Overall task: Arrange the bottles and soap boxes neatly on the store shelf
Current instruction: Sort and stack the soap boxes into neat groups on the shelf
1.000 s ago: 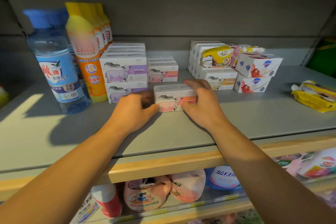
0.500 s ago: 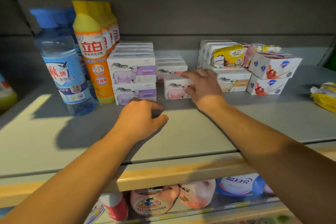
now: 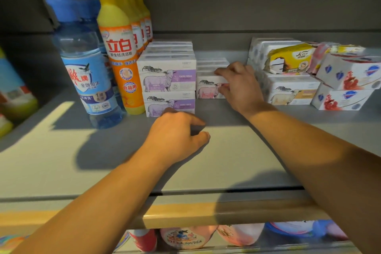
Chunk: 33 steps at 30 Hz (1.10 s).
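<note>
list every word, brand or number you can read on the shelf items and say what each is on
"立白": orange dish soap bottle with yellow cap.
"食品用": round badge lower on that bottle.
"全效加浓": label of the clear blue-capped bottle; the large red brand characters above are only partly legible.
"cec": small mark low on that label.
"COW MILK": purple band of the white sheep-print soap box.
"100%": same box.
Yellow pack, red-and-white soap boxes, lower-shelf labels: too blurred.

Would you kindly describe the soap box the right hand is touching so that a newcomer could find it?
On the grey shelf, look right of the stacked purple sheep boxes. The pink sheep box stands there under the right hand; its pink sheep and single-height row set it apart.
</note>
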Motion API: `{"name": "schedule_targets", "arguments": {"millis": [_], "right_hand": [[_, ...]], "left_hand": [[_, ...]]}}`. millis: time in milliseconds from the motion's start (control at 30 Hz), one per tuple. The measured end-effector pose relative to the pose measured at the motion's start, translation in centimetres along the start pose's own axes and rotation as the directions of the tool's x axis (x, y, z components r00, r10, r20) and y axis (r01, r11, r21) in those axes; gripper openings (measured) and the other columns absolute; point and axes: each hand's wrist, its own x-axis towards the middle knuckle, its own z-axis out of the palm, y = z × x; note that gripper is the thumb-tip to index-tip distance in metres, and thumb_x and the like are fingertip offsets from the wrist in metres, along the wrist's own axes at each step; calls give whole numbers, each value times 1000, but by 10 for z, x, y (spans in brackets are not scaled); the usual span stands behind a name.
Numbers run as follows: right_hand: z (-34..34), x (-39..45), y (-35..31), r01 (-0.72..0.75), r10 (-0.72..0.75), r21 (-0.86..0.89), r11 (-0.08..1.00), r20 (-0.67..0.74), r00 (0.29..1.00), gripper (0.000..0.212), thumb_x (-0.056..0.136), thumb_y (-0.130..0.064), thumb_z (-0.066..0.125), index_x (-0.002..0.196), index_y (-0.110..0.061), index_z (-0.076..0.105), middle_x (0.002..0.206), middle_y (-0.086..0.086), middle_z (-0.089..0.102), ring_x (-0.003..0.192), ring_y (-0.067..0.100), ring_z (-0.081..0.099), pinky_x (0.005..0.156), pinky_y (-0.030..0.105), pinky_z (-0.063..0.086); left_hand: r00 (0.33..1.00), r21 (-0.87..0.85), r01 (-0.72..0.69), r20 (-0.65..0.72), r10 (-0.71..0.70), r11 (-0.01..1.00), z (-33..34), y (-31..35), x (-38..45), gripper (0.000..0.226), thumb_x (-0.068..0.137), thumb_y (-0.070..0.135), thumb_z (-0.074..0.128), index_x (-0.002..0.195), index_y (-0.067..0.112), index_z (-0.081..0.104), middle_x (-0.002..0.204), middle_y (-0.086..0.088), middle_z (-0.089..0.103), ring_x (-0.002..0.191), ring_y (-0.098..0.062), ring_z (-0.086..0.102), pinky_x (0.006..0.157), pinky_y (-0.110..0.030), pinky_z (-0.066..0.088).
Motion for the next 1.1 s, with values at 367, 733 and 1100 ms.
{"name": "schedule_targets", "arguments": {"millis": [367,733,1100], "right_hand": [[-5,0,-3,-35,33,16,999,95,995,50,88,-19,64,137,-20,54,128,11,50,121,34,44,99,39,41],[-78,-59,60,-303,297,-117,946,-67,953,47,88,-27,64,131,-12,54,135,14,49,123,37,44,104,42,38],[-84,-58,88,-266,350,-472,840,99,931,60,92,-29,61,147,-22,38,141,11,36,128,39,30,116,49,23]], "left_hand": [[1000,-19,26,-4,-26,999,0,2,0,33,84,47,64,114,35,71,115,13,71,118,-20,56,93,-36,51],[997,-35,60,-46,-62,998,-2,7,0,35,84,44,64,115,28,69,113,6,71,110,-19,60,90,-32,51],[998,-38,46,-47,-48,998,-4,11,-2,38,86,42,63,120,25,68,117,6,70,112,-18,59,94,-32,50]]}}
